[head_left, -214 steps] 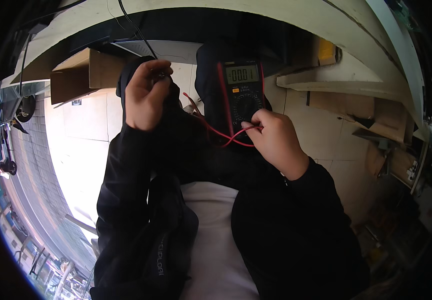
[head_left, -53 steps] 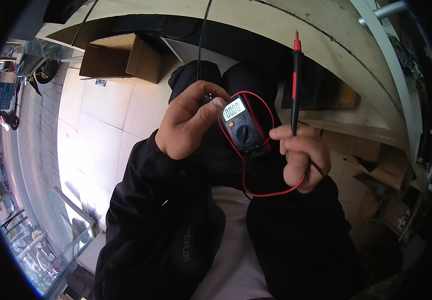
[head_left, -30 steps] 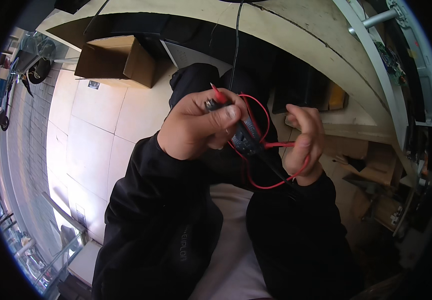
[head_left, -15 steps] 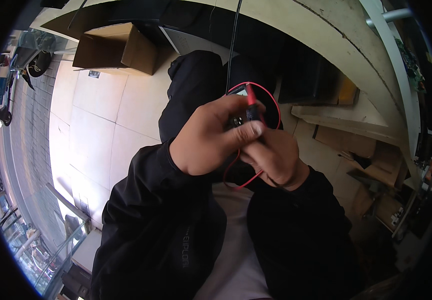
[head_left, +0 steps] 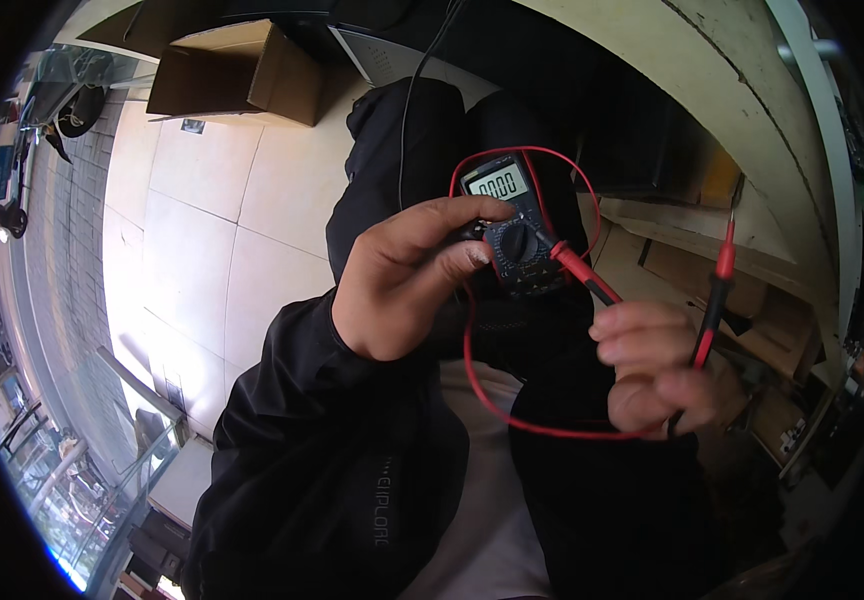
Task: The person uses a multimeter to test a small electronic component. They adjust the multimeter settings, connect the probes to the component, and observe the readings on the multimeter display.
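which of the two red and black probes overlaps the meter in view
The left probe, slanting up-left from the right hand: its front end overlaps the multimeter. The other probe, right of it, points up, clear of the meter.

The pale tiled floor [head_left: 192, 240] is lit brightest toward the left, beside grey paving [head_left: 72, 240]. The upper right is crossed by a worn cream tabletop [head_left: 712, 95], and an open cardboard box [head_left: 287, 75] is seen at upper left.

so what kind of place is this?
Probably a small street-front electronics workshop: a black-and-red handheld digital multimeter, an open rectangular brown cardboard box, and grey brick-patterned paving beyond pale floor tiles at left.
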Available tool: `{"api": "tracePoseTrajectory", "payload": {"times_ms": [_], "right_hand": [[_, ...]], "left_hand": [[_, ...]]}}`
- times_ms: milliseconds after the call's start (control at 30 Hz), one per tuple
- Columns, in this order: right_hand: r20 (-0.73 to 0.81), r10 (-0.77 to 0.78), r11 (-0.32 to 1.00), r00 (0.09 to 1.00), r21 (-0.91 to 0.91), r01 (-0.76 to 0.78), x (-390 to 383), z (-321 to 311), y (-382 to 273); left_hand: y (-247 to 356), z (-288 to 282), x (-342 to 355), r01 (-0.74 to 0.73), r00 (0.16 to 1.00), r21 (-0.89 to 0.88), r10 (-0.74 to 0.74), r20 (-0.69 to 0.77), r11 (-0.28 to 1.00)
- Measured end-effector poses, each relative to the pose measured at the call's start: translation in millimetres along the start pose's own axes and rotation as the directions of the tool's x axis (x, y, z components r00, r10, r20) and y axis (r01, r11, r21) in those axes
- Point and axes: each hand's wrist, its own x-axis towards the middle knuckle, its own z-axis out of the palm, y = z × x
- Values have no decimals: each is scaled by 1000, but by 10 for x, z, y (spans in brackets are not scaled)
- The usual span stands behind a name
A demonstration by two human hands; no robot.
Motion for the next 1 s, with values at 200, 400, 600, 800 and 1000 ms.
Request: {"api": "tracePoseTrajectory", "payload": {"times_ms": [200,400,600,800,1000], "right_hand": [[-25,-46,993,999,-115,42,50,393,-70],[-74,-69,991,995,-122,60,25,379,-135],[-106,-54,992,993,-117,42,31,406,-160],[-105,-43,992,994,-121,30,26,403,-193],[-92,2,998,996,-70,-9,95,403,-225]], "left_hand": [[-1,32,-38,82,997,-166,-82,9,983],[30,23,-28,54,995,-232,-34,89,971],[-37,-8,21,-105,988,-116,117,102,988],[-86,2,36,-213,975,24,210,76,977],[-126,-82,79,-285,948,-8,284,142,958]]}}
